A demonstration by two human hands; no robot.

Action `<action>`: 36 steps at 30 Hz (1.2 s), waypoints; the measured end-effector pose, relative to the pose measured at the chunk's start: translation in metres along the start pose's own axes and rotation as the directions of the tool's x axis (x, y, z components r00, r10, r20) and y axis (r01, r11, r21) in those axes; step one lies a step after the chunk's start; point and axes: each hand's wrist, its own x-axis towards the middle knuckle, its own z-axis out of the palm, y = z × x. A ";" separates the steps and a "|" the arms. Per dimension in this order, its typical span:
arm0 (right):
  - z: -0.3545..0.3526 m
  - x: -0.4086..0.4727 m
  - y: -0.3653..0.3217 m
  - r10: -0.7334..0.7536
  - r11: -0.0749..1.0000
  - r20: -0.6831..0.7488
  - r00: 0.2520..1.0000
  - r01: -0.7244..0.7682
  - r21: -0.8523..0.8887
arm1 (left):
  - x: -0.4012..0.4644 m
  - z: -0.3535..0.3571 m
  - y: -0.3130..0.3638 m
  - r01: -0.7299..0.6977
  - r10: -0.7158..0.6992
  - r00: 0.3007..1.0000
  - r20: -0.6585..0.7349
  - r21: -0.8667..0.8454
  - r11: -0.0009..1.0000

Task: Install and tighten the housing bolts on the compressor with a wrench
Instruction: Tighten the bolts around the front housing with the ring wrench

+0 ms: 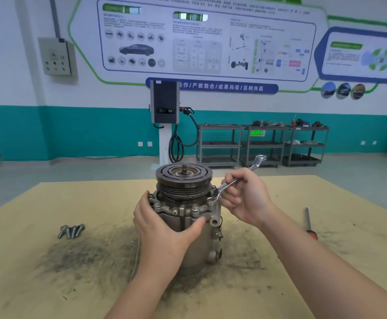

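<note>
The compressor [185,215] stands upright on the table, its dark pulley [184,178] on top. Several bolts sit in the housing flange below the pulley. My left hand [164,226] wraps around the compressor body from the front left, thumb across the front. My right hand [245,196] grips the middle of a silver ring wrench [238,178]. The wrench's lower ring end sits on a flange bolt [210,200] at the right side; its other end points up and to the right.
Several loose bolts [71,231] lie together on the table's left. A screwdriver with a red handle [310,224] lies at the right. Dark grime stains the tan tabletop [49,284] around the compressor. Shelving carts and a charging post stand beyond the table.
</note>
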 end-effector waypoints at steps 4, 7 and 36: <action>0.001 -0.006 0.009 -0.182 0.980 -0.073 0.980 0.187 0.061 | 0.000 0.001 -0.003 -0.002 0.003 1.000 0.012 -0.005 1.000; 0.003 -0.014 0.016 -0.285 0.958 -0.194 0.939 0.287 -0.020 | 0.000 0.001 -0.004 -0.009 0.009 1.000 0.008 -0.003 1.000; 0.040 -0.069 0.023 -0.733 0.569 -0.061 0.677 0.563 -0.600 | 0.001 0.001 -0.006 0.021 -0.021 1.000 0.003 0.045 0.999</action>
